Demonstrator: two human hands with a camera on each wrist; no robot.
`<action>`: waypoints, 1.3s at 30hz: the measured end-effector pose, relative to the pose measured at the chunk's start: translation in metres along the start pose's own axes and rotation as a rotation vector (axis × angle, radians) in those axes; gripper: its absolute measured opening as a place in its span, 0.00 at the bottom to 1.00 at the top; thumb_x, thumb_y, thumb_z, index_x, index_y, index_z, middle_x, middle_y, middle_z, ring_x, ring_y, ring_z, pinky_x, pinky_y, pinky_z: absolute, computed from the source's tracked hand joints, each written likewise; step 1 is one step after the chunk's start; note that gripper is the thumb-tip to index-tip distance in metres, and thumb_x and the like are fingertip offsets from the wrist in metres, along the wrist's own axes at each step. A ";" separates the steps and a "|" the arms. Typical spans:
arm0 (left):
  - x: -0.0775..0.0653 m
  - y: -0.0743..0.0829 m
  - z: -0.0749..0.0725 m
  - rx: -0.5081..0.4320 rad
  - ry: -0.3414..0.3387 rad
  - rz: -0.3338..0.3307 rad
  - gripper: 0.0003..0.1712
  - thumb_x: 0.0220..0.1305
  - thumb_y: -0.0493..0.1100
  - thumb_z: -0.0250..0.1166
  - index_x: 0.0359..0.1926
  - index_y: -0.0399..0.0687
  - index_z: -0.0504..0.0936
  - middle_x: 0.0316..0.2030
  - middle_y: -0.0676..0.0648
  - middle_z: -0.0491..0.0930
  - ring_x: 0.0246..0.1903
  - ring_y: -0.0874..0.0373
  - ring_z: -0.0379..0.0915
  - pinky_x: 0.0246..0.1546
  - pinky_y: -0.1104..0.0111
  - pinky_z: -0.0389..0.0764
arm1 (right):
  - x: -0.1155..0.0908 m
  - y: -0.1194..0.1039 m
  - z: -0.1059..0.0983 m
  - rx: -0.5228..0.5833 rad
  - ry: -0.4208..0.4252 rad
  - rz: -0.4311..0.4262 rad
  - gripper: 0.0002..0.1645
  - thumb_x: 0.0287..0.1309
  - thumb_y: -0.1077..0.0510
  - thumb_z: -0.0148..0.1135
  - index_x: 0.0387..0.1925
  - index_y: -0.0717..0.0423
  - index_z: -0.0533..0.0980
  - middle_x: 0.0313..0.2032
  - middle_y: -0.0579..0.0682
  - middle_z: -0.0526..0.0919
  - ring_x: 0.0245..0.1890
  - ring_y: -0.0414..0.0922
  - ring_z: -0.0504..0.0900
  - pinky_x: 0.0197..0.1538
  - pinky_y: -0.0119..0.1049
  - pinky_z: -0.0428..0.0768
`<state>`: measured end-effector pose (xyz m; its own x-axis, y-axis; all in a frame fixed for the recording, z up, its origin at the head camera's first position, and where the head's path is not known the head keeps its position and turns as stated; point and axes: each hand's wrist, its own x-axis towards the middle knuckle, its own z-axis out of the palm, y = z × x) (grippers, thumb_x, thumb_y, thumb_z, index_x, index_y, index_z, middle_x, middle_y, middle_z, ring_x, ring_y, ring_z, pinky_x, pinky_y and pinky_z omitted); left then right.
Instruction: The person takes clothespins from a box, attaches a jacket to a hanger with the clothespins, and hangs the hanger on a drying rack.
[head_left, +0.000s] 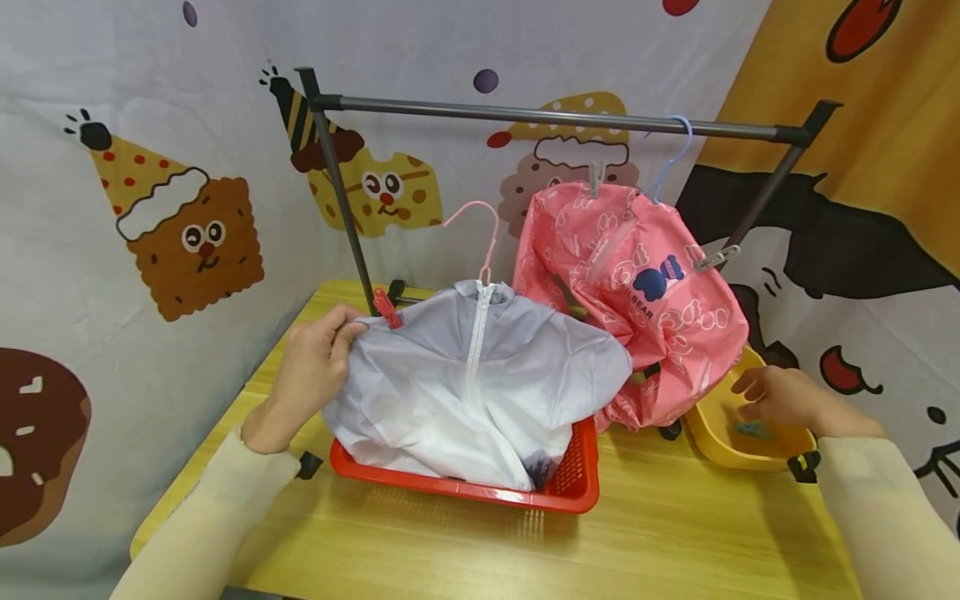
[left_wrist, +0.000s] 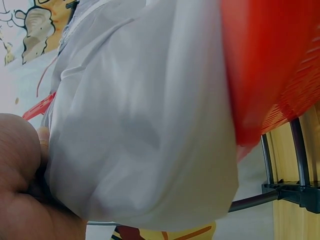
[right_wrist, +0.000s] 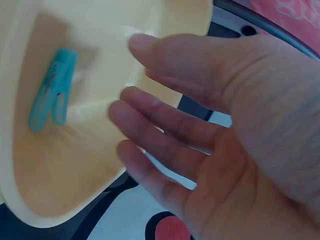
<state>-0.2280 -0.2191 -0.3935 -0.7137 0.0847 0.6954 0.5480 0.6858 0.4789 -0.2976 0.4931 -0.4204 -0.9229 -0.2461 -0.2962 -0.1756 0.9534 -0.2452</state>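
A grey-and-white zip jacket (head_left: 442,375) on a pink hanger (head_left: 491,237) lies over the red basket (head_left: 465,492). My left hand (head_left: 315,358) pinches the jacket's left shoulder, just beside a red clothespin (head_left: 387,308) clipped there. In the left wrist view, the jacket (left_wrist: 140,120) fills most of the picture. My right hand (head_left: 787,400) reaches over the yellow bin (head_left: 720,442), its fingers spread and holding nothing. Inside the bin lies a teal clothespin (right_wrist: 52,90), apart from the fingertips of my right hand (right_wrist: 200,130).
A dark metal rack (head_left: 480,110) stands on the wooden table (head_left: 645,533). From its bar a pink jacket (head_left: 637,292) hangs on a blue hanger (head_left: 678,150), with grey clothespins (head_left: 717,257) on its shoulders. Patterned cloth (head_left: 187,67) surrounds the table.
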 end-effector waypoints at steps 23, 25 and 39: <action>0.000 0.003 0.001 0.027 -0.020 -0.004 0.05 0.82 0.33 0.71 0.43 0.38 0.89 0.27 0.44 0.86 0.21 0.63 0.67 0.24 0.78 0.67 | 0.004 -0.018 0.016 -0.024 -0.205 0.112 0.10 0.68 0.61 0.81 0.45 0.62 0.88 0.40 0.56 0.87 0.39 0.52 0.83 0.42 0.45 0.93; -0.001 0.003 0.001 0.031 -0.020 -0.005 0.05 0.81 0.33 0.71 0.42 0.38 0.89 0.27 0.44 0.86 0.22 0.62 0.68 0.25 0.78 0.68 | 0.006 -0.017 0.017 -0.041 -0.200 0.093 0.10 0.68 0.60 0.82 0.44 0.62 0.89 0.40 0.57 0.88 0.40 0.53 0.82 0.43 0.45 0.92; -0.002 0.003 0.003 0.031 -0.034 -0.015 0.05 0.82 0.32 0.71 0.43 0.38 0.89 0.30 0.42 0.89 0.22 0.61 0.69 0.26 0.79 0.69 | 0.004 -0.017 0.016 -0.020 -0.190 0.070 0.08 0.75 0.58 0.75 0.41 0.59 0.85 0.36 0.52 0.84 0.36 0.49 0.81 0.40 0.40 0.87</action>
<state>-0.2259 -0.2145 -0.3954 -0.7365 0.0979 0.6693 0.5235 0.7092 0.4723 -0.2929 0.4731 -0.4318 -0.8521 -0.2059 -0.4811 -0.1219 0.9721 -0.2002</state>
